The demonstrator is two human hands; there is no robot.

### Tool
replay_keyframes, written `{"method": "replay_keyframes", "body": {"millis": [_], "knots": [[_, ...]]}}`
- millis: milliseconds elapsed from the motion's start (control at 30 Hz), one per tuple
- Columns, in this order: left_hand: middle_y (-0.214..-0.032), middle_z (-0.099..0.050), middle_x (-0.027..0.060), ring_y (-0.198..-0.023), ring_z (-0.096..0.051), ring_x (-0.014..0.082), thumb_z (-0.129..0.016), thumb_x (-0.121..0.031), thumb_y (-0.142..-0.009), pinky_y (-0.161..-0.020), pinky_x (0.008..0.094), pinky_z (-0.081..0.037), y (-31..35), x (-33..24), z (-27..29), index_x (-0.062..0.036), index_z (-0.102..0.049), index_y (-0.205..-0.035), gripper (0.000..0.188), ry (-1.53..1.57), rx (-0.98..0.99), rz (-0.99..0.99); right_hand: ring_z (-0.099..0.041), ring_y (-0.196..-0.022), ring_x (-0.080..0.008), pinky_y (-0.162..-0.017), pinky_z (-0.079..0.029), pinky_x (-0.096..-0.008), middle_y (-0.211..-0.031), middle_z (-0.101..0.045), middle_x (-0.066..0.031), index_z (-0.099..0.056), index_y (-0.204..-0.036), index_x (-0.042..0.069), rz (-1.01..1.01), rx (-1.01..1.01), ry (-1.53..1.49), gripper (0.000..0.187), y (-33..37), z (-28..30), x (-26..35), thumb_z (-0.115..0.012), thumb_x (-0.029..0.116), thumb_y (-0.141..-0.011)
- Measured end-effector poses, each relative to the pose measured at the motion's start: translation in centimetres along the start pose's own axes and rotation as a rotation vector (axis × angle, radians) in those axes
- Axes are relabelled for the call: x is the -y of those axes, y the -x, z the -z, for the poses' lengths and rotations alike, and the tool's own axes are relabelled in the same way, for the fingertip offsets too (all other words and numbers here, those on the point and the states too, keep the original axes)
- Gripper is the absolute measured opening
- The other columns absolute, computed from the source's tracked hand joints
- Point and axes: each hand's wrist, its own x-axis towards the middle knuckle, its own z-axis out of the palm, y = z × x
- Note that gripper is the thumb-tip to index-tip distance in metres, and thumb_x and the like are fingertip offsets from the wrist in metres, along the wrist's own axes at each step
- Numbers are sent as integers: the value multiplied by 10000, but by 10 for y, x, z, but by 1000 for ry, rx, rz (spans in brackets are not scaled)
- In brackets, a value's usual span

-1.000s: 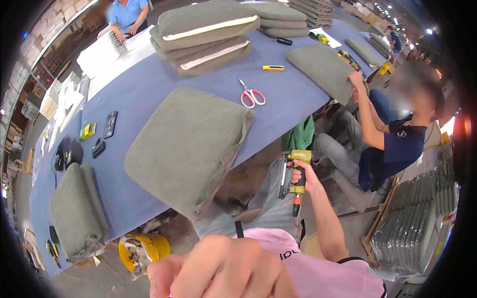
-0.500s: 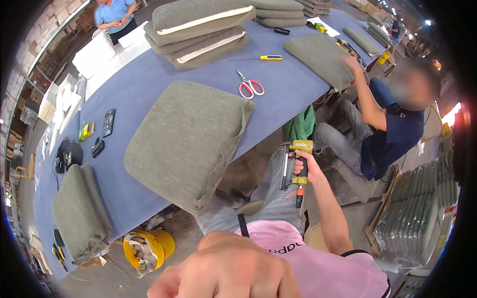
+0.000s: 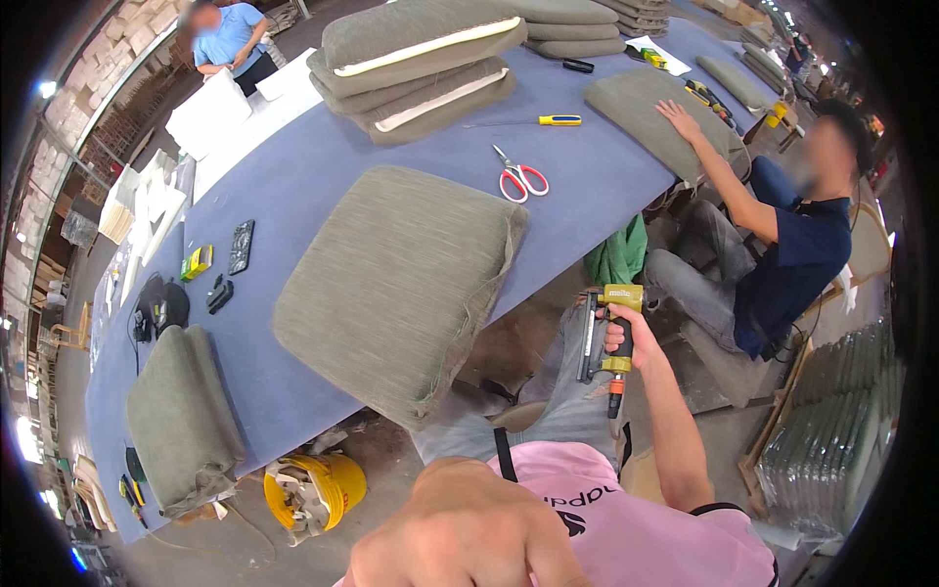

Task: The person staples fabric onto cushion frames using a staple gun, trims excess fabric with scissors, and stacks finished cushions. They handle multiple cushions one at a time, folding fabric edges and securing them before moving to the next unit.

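My right hand [image 3: 631,338] is wrapped round the grip of an olive-green staple gun [image 3: 620,364], held upright over my leg beside the table edge. Very close at the bottom, my left hand [image 3: 465,523] shows its knuckles with the fingers bent; the fingertips are cut off by the frame, so whatever they grip is hidden. A grey-green upholstered seat cushion [image 3: 396,284] lies on the blue table [image 3: 323,181] in front of me, its loose fabric edge toward me. Red-handled scissors [image 3: 520,176] lie just beyond it.
Stacked cushions [image 3: 421,73] stand at the back. A yellow-handled screwdriver [image 3: 558,120], a small yellow-green box [image 3: 197,262] and a folded cushion [image 3: 186,421] are on the table. A yellow bucket [image 3: 347,484] stands below. At right, a seated co-worker [image 3: 797,235] touches another cushion [image 3: 636,112].
The whole view has shifted, so things sit further right in the picture. The co-worker's hand now lies flat on the cushion. My right hand keeps hold of the staple gun.
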Motion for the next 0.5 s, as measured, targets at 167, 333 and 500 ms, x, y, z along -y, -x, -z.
{"method": "replay_keyframes", "body": {"millis": [167, 333, 500], "knots": [[-614, -518, 14, -560, -572, 204, -558, -170, -1117, -861, 472, -689, -4, 2, 0, -130, -504, -546, 575, -86, -56, -54, -417, -546, -62, -544, -407, -279, -662, -423, 86, -668, -1226, 56, 4, 1, -9, 319, 0, 4, 1, -712, 341, -1089], [-598, -393, -22, -502, -437, 197, -563, -269, -1078, -747, 531, -560, 4, 10, 18, -175, -404, -596, 516, -10, 106, -124, -426, -546, -63, -542, -408, -275, -659, -434, 80, -673, -1225, 59, -5, 17, 4, 313, 0, -1, 2, -698, 344, -1100], [-559, -461, 19, -552, -557, 203, -575, -153, -1077, -780, 434, -664, -5, 14, 1, -126, -480, -513, 572, -70, -116, -251, -422, -539, -63, -533, -401, -269, -658, -436, 78, -680, -1215, 62, -13, -4, -18, 304, -3, 7, 0, -694, 344, -1101]]}}
